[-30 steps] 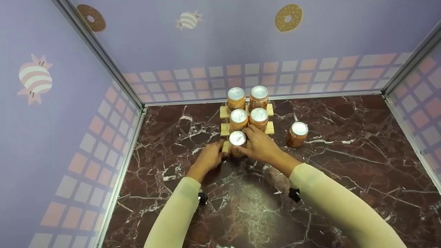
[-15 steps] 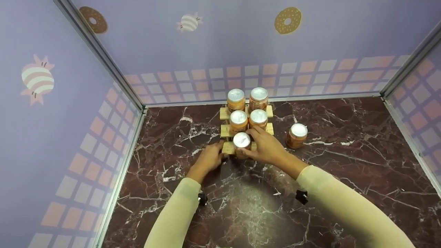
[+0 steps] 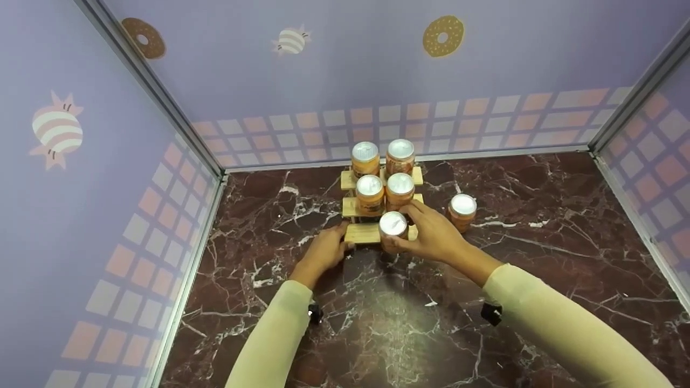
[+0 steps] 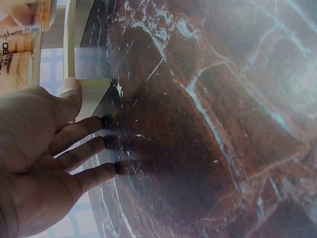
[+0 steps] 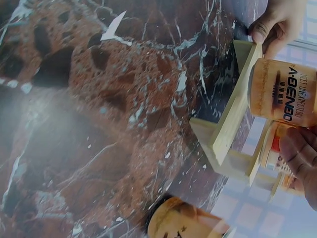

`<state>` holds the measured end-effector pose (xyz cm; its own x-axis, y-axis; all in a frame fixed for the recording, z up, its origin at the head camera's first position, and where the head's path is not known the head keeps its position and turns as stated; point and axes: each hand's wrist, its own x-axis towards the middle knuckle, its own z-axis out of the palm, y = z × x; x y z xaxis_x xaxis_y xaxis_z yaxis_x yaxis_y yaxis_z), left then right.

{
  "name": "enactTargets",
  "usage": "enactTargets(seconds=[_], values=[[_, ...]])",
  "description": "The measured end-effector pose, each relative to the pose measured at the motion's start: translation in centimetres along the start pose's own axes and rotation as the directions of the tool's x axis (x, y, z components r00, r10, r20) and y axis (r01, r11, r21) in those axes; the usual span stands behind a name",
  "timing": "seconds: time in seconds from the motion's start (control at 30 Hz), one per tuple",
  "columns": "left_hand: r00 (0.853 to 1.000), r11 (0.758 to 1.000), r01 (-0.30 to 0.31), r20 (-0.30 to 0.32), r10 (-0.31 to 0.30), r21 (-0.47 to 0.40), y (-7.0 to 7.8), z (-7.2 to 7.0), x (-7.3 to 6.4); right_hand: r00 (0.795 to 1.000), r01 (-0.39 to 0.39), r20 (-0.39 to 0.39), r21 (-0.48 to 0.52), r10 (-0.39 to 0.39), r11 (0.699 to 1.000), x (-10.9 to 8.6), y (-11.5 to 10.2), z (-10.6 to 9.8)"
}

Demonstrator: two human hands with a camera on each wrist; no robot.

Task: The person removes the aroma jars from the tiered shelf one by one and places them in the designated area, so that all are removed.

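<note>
A light wooden stepped rack stands on the marble-patterned table. My left hand grips the left end of its lowest step, with the thumb on the step's edge in the left wrist view. At that same step, my right hand holds an orange can with a silvery lid upright, right of the middle. Dark lettering shows on this can in the right wrist view. Behind it, two similar cans, left and right, stand on the middle step. Two more, left and right, occupy the top step.
One loose can of the same kind stands on the table to the right of the rack. A purple back wall rises close behind the rack. Side walls stand at left and right.
My right hand has shifted the can rightward along the lowest step, baring the step's left part. My left hand keeps its place at the rack's end.
</note>
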<state>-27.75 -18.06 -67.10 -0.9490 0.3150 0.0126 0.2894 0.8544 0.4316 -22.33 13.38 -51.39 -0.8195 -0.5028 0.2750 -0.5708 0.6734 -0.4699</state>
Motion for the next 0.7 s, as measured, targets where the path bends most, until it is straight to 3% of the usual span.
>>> enactTargets(seconds=[0.13,0.3,0.37,0.57,0.7], values=[[1.0,1.0,0.016,0.008,-0.016,-0.007,0.4,-0.3,-0.2,1.0,0.003,-0.031,-0.022,-0.003,1.0,-0.6,0.7,-0.5],[0.999,0.999,0.034,0.033,-0.033,-0.025,2.6,-2.4,-1.2,0.999,0.0,-0.054,-0.034,-0.002,0.999,-1.2,1.6,-1.2],[0.999,0.999,0.033,0.028,-0.032,-0.033,2.7,-2.6,-1.3,0.998,-0.004,-0.059,-0.046,0.001,0.999,-1.4,2.0,-1.5],[1.0,1.0,0.008,0.013,-0.008,0.001,0.3,-0.2,-0.2,0.997,-0.032,-0.073,-0.072,0.026,0.997,-2.1,2.9,-2.2],[1.0,0.999,0.001,0.013,-0.002,0.033,-0.3,0.2,0.1,0.996,-0.052,-0.073,-0.06,0.048,0.997,-2.5,3.5,-2.6]])
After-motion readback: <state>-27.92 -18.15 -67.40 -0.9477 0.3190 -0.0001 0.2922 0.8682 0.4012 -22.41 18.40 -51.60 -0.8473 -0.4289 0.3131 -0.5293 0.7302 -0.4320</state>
